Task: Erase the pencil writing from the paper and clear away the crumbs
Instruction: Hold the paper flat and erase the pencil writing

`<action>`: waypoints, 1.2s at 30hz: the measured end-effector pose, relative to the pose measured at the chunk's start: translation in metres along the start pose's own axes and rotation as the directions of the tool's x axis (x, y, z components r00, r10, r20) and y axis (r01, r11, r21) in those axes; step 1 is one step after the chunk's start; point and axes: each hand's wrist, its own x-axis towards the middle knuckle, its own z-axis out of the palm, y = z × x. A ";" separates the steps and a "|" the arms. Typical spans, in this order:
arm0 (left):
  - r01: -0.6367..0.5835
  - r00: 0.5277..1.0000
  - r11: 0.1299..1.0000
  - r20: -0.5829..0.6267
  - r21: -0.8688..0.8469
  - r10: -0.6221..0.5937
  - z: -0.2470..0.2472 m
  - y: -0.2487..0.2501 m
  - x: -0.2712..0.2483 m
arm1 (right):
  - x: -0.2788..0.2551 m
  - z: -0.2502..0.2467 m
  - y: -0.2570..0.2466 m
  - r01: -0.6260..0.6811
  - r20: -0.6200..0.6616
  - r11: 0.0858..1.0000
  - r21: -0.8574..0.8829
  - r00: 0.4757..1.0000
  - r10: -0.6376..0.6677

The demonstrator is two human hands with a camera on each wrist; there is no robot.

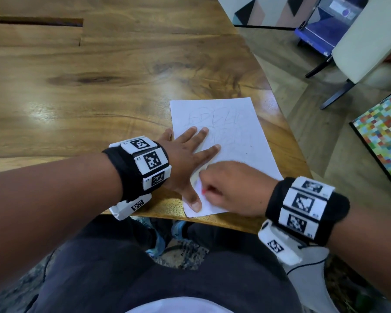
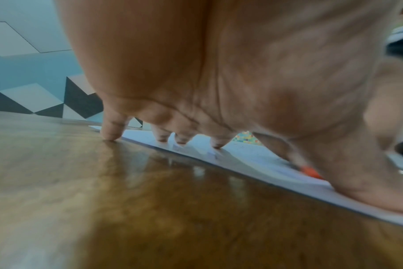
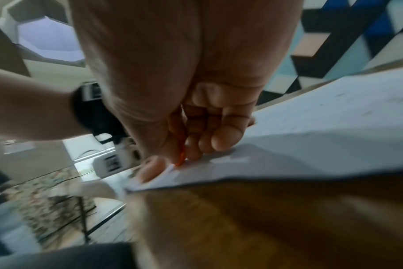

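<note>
A white sheet of paper (image 1: pixel 235 136) with faint pencil scribbles (image 1: pixel 215 118) lies near the front right edge of the wooden table (image 1: pixel 99 75). My left hand (image 1: pixel 190 154) lies flat with spread fingers, pressing the paper's left side; its thumb (image 1: pixel 193 202) holds the near corner. My right hand (image 1: pixel 230 188) is curled at the sheet's near end, pinching a small red-orange eraser (image 1: pixel 203 191) against the paper. The eraser (image 3: pixel 181 160) shows between thumb and fingers in the right wrist view, and the eraser (image 2: pixel 309 172) appears beside my left thumb in the left wrist view.
The table's curved front edge (image 1: pixel 212 220) runs just below the paper, with my legs under it. A white chair (image 1: pixel 359 48) and a colourful mosaic panel (image 1: pixel 384 136) stand on the floor to the right. Bare wood stretches left and behind the sheet.
</note>
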 end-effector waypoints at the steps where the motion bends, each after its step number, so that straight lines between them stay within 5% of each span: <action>1: -0.001 1.000 1.000 -0.007 0.013 0.001 0.000 0.001 0.000 | -0.002 0.005 -0.007 0.047 0.021 0.999 -0.001 0.999 -0.047; 3: -0.007 1.000 1.000 -0.020 0.024 0.008 0.001 0.001 -0.001 | 0.000 0.006 -0.006 0.047 0.016 0.998 -0.044 0.999 -0.047; 9: 0.024 0.998 0.999 -0.053 0.021 -0.023 0.005 0.000 -0.015 | 0.009 -0.014 0.035 -0.258 -0.128 0.964 -0.057 0.960 0.249; 13: 0.057 0.997 0.998 -0.049 -0.021 -0.058 0.012 -0.001 -0.024 | 0.007 -0.013 0.033 -0.295 -0.150 0.950 -0.099 0.948 0.279; 20: 0.045 0.998 0.998 -0.041 -0.050 -0.047 0.017 -0.003 -0.021 | -0.004 0.016 -0.005 0.088 -0.145 0.987 -0.137 0.983 -0.108; 29: 0.069 0.995 0.996 -0.063 -0.055 -0.072 0.019 -0.005 -0.023 | 0.031 -0.015 0.023 -0.174 -0.231 0.978 -0.118 0.962 0.143; 36: 0.068 0.996 0.996 -0.054 -0.061 -0.072 0.018 -0.003 -0.023 | 0.004 0.004 -0.002 0.126 -0.050 0.984 -0.127 0.990 -0.133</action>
